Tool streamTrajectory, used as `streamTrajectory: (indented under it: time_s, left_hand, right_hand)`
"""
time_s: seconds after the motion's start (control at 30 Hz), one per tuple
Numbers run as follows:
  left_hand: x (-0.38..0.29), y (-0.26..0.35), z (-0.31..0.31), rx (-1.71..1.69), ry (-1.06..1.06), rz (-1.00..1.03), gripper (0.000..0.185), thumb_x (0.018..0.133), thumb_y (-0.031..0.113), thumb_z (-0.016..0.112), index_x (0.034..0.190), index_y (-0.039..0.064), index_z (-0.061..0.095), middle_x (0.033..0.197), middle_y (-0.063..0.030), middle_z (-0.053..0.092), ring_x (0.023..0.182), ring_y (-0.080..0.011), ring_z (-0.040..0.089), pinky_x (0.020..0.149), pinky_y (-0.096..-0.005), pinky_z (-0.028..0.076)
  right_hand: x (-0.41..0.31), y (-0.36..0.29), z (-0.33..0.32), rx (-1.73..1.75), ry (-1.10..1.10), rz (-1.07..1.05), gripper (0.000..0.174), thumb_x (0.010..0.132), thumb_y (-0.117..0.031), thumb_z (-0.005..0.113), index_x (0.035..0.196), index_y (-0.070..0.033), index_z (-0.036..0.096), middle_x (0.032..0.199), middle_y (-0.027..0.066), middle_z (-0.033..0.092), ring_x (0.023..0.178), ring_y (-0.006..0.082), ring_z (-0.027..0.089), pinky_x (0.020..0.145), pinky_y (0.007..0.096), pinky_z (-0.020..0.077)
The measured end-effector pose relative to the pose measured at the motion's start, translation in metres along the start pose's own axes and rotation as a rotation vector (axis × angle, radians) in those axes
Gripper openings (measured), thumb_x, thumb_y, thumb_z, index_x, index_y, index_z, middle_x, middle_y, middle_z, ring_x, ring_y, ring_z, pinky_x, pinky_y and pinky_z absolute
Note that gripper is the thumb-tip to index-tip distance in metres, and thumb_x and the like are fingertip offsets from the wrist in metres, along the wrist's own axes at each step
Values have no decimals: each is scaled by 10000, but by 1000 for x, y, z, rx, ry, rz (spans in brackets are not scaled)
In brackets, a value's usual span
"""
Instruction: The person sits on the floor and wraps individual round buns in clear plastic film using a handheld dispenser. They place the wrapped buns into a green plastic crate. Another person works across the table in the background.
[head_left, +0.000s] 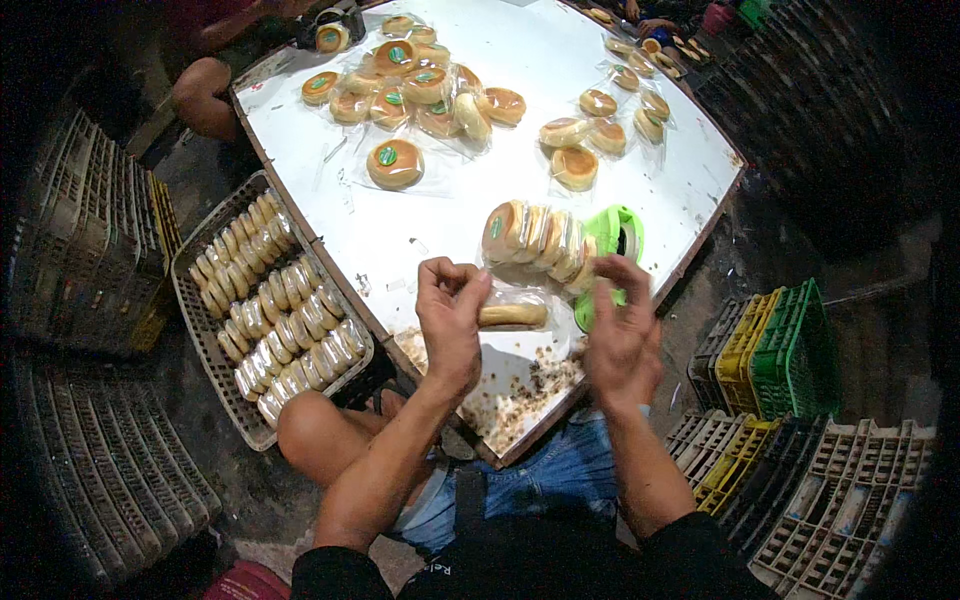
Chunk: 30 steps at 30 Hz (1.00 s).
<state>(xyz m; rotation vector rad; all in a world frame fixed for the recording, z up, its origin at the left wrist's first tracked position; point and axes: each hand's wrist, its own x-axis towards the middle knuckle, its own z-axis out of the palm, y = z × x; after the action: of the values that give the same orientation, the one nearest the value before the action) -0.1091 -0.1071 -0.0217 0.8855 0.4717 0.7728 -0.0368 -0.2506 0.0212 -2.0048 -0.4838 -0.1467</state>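
Note:
Pinched in the fingers of my left hand (454, 319) is a clear plastic bag with a round flat bun (514, 315) inside, seen edge-on above the table's near corner. My right hand (624, 337) is raised with fingers apart and slightly blurred; nothing shows in it. Just beyond both hands, a row of bagged buns (536, 236) leans together on the white table (450, 221). The bun at its left end carries a green sticker. Against the row's right end stands a bright green tape dispenser (619, 225), partly hidden by my right hand.
Bagged buns (405, 86) lie heaped at the far left, others (600, 127) at the far right. A plastic crate (199, 322) of wrapped buns in rows sits beside the table's left edge. Stacked crates (795, 352) stand at right and left. Another person's knee (202, 97) shows at upper left.

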Motion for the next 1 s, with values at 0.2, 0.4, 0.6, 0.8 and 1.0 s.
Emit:
streamTrajectory:
  time_s: [0.2, 0.4, 0.6, 0.8, 1.0]
  left_hand:
    - [27, -2, 1, 188, -140, -18, 192, 910, 74, 640, 977, 98, 462, 879, -12, 537, 827, -106, 512, 755, -285, 449]
    - [28, -16, 5, 267, -110, 44, 193, 905, 75, 659, 969, 56, 478, 846, -5, 516, 789, -76, 491, 700, -238, 431]
    - [19, -40, 3, 443, -78, 90, 212, 909, 110, 648, 964, 34, 459, 862, -26, 491, 810, -114, 476, 749, -275, 431]
    - [-14, -19, 13, 636, -68, 179, 211, 869, 64, 630, 959, 24, 443, 842, -42, 487, 777, -134, 475, 723, -288, 436]
    - [2, 21, -5, 434, -291, 82, 179, 876, -23, 617, 985, 21, 482, 913, -47, 556, 837, -140, 575, 730, -278, 485]
  right_hand:
    - [16, 146, -46, -296, 23, 488, 293, 946, -251, 631, 1012, 34, 634, 1020, 131, 645, 938, 195, 586, 834, 329, 461]
    - [-2, 141, -44, -182, 58, 363, 287, 958, -244, 617, 893, 36, 620, 911, 80, 626, 822, 132, 540, 749, 294, 446]
    - [-53, 86, 21, 439, -56, 291, 176, 946, -161, 630, 895, 7, 635, 985, 73, 603, 873, 138, 564, 790, 299, 463]
    - [-38, 19, 57, 419, -15, 80, 119, 923, -99, 626, 1002, -11, 629, 1124, 84, 551, 1035, 165, 533, 856, 304, 469]
    - [-31, 26, 43, 920, -572, 752, 252, 908, -94, 617, 1141, -26, 548, 987, 45, 582, 900, 110, 562, 785, 240, 481]
